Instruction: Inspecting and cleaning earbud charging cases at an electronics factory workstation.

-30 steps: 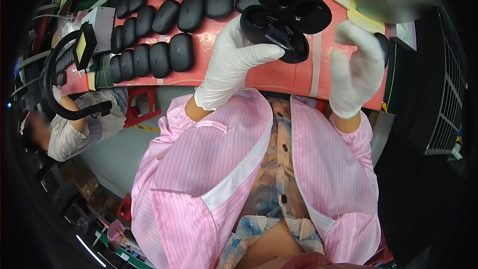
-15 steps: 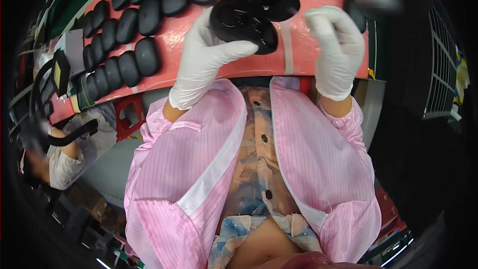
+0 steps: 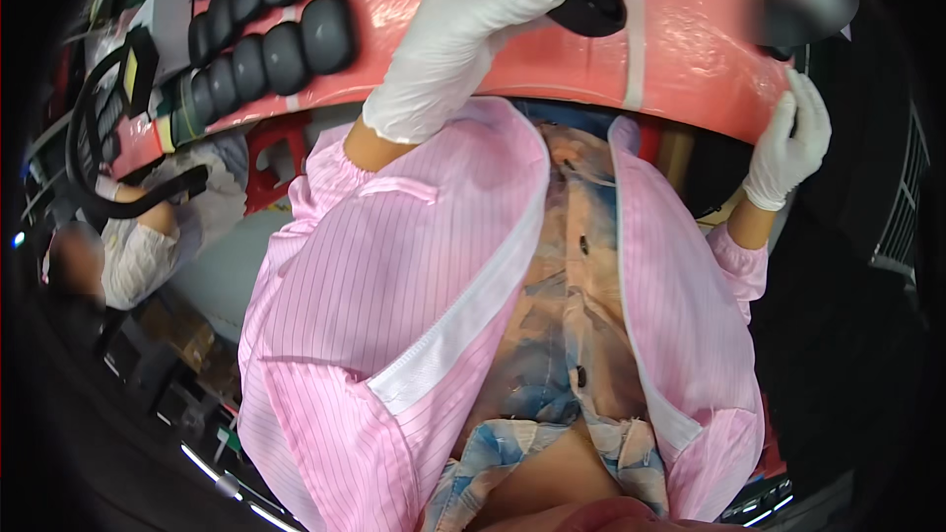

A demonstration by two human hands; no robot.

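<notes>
The left hand [image 3: 429, 59] has its grip closed, thumb uppermost, on the near-left edge of an opened black case [image 3: 594, 12] over the red surface [image 3: 552, 67]. Likely light, stiff and slippery, it suits a rim hold. The right hand's [image 3: 791, 145] loosely spread grip appears bare.

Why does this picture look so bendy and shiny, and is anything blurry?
In the head view, the fisheye lens bows the front edge of the red mat and the rim falls black; also in the head view, pale glare streaks the mat, with faint glints on the open black case; there too, a smear at upper right hides detail, while the left hand is clearly outlined.
</notes>
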